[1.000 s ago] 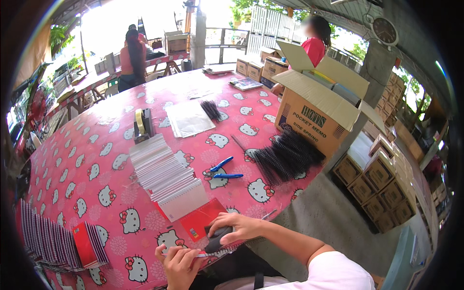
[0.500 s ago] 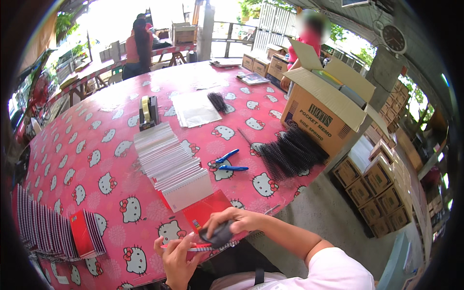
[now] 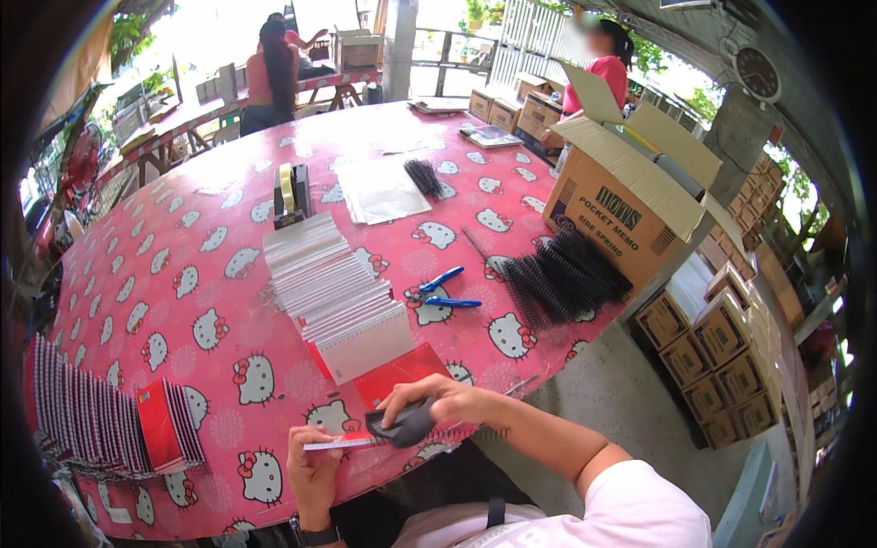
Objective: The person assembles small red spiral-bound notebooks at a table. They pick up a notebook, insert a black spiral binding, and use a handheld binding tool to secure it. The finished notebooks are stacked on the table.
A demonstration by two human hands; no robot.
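Near the table's front edge my left hand (image 3: 313,470) pinches a thin memo pad (image 3: 340,442) with a red cover and white pages. My right hand (image 3: 438,399) is wrapped round a dark, rounded hand-held tool (image 3: 408,426) at the pad's right end; its exact kind I cannot make out. A black spiral binding coil (image 3: 477,433) sticks out to the right from beneath the tool. How far the coil runs into the pad is hidden. Just beyond my hands lies a red cover (image 3: 416,370), beside a long fanned row of punched white pads (image 3: 333,288).
Blue-handled pliers (image 3: 446,292) lie right of the row, near a heap of black coils (image 3: 571,279) and an open carton (image 3: 621,205). Bound pads (image 3: 87,420) stand at left. A tape dispenser (image 3: 290,196) and white sheets (image 3: 379,192) lie farther back. Other people are beyond the table.
The pad has turned and shifted left in my left hand. The coil now shows stretching right of the tool. My right hand still holds the tool; the whole view has shifted slightly.
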